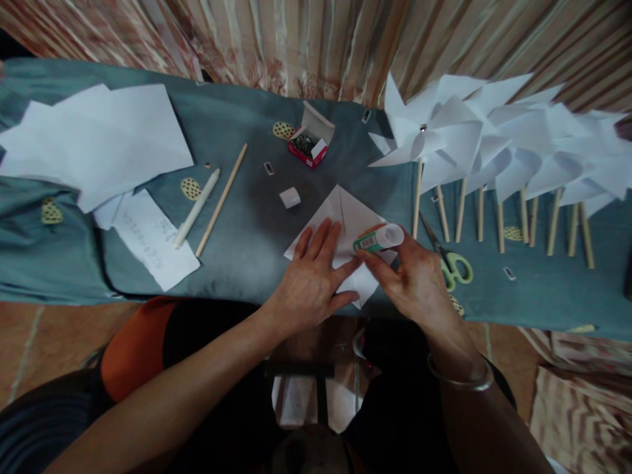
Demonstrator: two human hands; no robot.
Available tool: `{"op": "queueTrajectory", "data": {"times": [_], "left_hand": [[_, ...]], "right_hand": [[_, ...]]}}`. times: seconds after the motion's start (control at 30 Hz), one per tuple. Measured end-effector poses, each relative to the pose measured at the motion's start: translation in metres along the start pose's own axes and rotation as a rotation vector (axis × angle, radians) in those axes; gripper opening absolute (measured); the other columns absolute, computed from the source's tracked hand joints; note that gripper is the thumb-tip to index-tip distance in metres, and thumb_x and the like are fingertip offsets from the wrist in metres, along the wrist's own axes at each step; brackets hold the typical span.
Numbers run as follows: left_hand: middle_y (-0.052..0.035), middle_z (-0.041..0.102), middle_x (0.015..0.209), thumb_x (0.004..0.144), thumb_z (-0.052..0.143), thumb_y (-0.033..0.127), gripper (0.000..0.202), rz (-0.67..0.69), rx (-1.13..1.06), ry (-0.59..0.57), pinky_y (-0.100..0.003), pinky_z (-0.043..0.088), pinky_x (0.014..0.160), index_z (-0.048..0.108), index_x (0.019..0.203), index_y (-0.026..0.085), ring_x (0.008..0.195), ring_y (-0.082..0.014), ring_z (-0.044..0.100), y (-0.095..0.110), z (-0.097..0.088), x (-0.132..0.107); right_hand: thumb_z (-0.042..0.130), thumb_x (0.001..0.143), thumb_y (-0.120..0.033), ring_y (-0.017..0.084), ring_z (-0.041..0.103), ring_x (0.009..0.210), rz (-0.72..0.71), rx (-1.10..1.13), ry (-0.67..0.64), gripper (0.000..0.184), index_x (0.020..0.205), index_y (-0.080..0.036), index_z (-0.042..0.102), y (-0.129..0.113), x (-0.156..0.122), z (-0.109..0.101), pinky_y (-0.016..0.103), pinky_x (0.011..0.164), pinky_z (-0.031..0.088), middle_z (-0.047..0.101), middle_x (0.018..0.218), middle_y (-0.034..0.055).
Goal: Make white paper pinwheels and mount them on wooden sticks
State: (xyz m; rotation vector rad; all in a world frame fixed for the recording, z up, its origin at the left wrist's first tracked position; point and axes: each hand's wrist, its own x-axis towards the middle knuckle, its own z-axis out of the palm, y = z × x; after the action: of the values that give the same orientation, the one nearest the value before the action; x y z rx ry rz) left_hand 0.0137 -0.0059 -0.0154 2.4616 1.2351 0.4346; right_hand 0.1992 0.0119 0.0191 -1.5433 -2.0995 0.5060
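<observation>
A folded square of white paper (323, 214) lies cornerwise in front of me, with creases running to its middle. My left hand (313, 280) rests flat on its left half, fingers spread. In my right hand (412, 273) is a green and white glue stick (378, 238), tilted with its lower end at the paper near my left thumb. The tip of the glue is hidden by my fingers. A white glue cap (289, 197) lies on the cloth just beyond the paper's left edge.
Paper pinwheels (449, 131) on wooden sticks lie in a row at right, above green-handled scissors (457, 268). An opened red box (309, 148) of small metal pieces stands behind the paper. At left are white sheets (123, 138), a written note (153, 240), a white pen (197, 209) and a wooden stick (222, 201).
</observation>
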Motion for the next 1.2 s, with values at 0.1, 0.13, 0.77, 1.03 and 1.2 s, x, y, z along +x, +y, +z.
{"op": "queueTrajectory", "data": {"times": [0.1,0.13,0.77,1.03,1.2], "left_hand": [[-0.0092,0.014,0.162,0.085,0.055,0.057,0.059,0.003,-0.007,0.011,-0.062,0.019,0.115,0.049,0.137,0.029,0.147,-0.0375,0.012,-0.001,0.002,-0.001],[-0.0082,0.013,0.162,0.085,0.054,0.058,0.060,0.007,-0.009,0.017,-0.062,0.019,0.115,0.048,0.138,0.030,0.148,-0.0370,0.011,-0.002,0.002,-0.001],[-0.0105,0.025,0.158,0.085,0.053,0.060,0.058,0.028,-0.015,0.002,-0.063,0.019,0.113,0.051,0.136,0.032,0.146,-0.0395,0.013,-0.004,0.002,-0.002],[-0.0095,0.025,0.159,0.084,0.056,0.059,0.057,0.017,-0.022,0.005,-0.063,0.018,0.113,0.052,0.134,0.032,0.146,-0.0389,0.014,-0.002,0.001,-0.002],[-0.0079,0.024,0.159,0.084,0.056,0.059,0.057,0.017,-0.023,0.001,-0.064,0.018,0.114,0.051,0.134,0.032,0.147,-0.0376,0.014,-0.002,0.001,-0.002]], "right_hand": [[0.059,0.088,-0.039,0.024,0.067,0.080,0.008,-0.013,0.006,0.028,0.106,-0.018,0.059,0.001,0.000,0.000,0.034,0.066,0.052,0.070,0.092,0.0078],[0.058,0.088,-0.039,0.024,0.067,0.080,0.008,-0.016,0.009,0.028,0.106,-0.018,0.059,0.002,0.000,0.000,0.034,0.067,0.052,0.071,0.093,0.0082],[0.059,0.087,-0.044,0.025,0.067,0.081,0.087,0.034,0.033,0.029,0.104,-0.020,0.061,0.004,0.006,0.006,0.036,0.066,0.053,0.070,0.088,0.0070],[0.059,0.088,-0.044,0.025,0.067,0.079,0.092,0.038,0.035,0.028,0.102,-0.021,0.060,0.002,0.010,0.009,0.035,0.064,0.052,0.070,0.089,0.0077],[0.058,0.088,-0.044,0.024,0.066,0.078,0.075,0.050,0.036,0.028,0.101,-0.019,0.060,-0.002,0.013,0.010,0.034,0.062,0.051,0.070,0.087,0.0075]]}}
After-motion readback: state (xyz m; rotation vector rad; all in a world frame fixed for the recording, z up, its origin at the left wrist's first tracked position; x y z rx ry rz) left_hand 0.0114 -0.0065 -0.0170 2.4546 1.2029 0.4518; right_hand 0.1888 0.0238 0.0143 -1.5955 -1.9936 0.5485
